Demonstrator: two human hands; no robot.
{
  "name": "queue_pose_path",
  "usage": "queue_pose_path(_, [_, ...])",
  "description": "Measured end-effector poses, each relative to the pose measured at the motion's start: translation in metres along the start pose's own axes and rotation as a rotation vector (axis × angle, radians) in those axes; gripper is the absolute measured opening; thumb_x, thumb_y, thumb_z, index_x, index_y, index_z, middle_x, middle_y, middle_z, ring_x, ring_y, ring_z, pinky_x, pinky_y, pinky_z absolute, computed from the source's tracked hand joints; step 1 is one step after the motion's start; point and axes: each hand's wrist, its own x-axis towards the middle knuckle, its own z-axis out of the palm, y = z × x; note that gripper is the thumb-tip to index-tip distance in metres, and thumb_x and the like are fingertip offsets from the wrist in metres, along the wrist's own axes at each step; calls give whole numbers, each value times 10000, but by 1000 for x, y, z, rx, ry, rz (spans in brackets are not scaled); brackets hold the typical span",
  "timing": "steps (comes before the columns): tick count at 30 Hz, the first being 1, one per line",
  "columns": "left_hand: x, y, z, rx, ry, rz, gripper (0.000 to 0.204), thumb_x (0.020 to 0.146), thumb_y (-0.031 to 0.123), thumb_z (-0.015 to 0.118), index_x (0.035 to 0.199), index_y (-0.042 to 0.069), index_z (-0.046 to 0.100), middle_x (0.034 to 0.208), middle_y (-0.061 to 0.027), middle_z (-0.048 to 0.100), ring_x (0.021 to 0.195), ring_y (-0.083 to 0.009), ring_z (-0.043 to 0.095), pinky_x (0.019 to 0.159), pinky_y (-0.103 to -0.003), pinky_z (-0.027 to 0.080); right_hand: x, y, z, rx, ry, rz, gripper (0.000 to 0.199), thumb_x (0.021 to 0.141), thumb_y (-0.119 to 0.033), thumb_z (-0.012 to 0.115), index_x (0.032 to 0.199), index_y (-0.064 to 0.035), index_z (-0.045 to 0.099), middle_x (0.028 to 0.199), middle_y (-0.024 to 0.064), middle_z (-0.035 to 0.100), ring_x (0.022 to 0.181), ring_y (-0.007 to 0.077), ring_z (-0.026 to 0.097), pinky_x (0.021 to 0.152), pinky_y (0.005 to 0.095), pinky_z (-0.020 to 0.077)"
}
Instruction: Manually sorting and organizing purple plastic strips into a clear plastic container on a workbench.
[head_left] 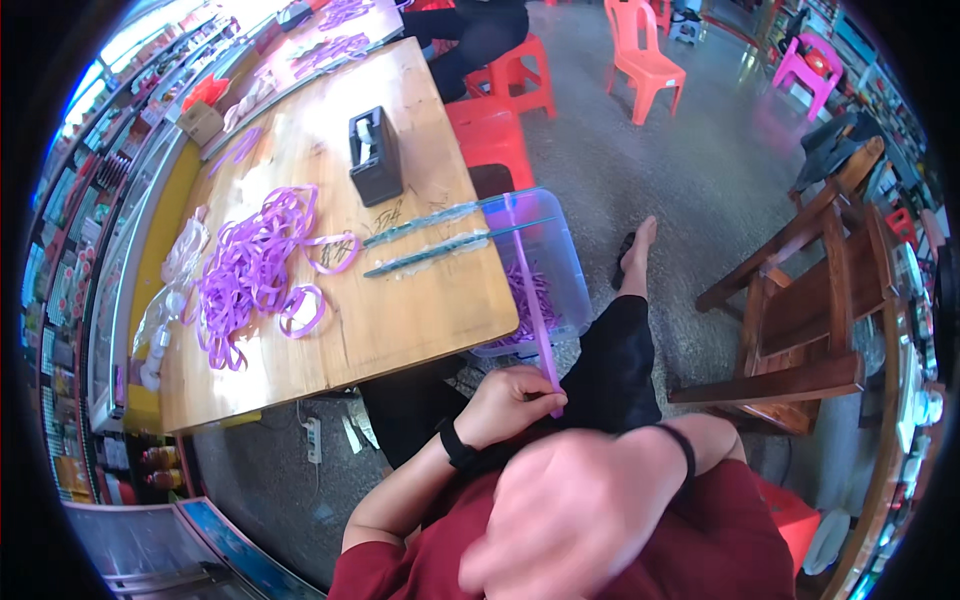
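Place: small shop.
Evidence: stocked goods shelves [70, 250], glass display counter [125, 290], red plastic chairs [645, 60], wooden worktable [400, 300].

Left hand [512, 398] closed in a pinch, wrist bent right. Right hand [570, 520] raised near camera, blurred, fingers curled.

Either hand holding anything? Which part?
The left hand pinches a long purple strip at its near, lower end; the rest runs up over the clear plastic bin. The right hand is blurred; cannot tell.
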Motion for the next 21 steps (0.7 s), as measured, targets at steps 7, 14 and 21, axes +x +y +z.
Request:
queue_pose_path(7, [-2, -1, 2, -36, 2, -4, 86, 870, 138, 726, 849, 59, 753, 807, -69, 695, 750, -187, 668, 686, -302, 524, -102, 71, -11, -605, 717, 1026, 178, 819, -86, 762, 977, -32, 702, 828, 40, 660, 652, 96, 586, 590, 252, 466])
queue_pose_path(14, [-2, -13, 1, -6, 6, 25, 81, 836, 120, 736, 831, 39, 733, 813, -81, 689, 761, -227, 664, 684, -328, 525, -112, 108, -9, -415, 713, 1152, 173, 810, -102, 778, 953, -15, 732, 839, 55, 676, 684, 112, 608, 635, 253, 486])
queue_pose_path(21, [9, -25, 2, 19, 11, 7, 81, 834, 128, 731, 838, 46, 734, 814, -92, 685, 774, -260, 665, 693, -355, 528, -118, 139, -25, -81, 819, 1169, 186, 870, -88, 733, 1010, 35, 718, 856, 36, 709, 760, 63, 600, 691, 231, 490])
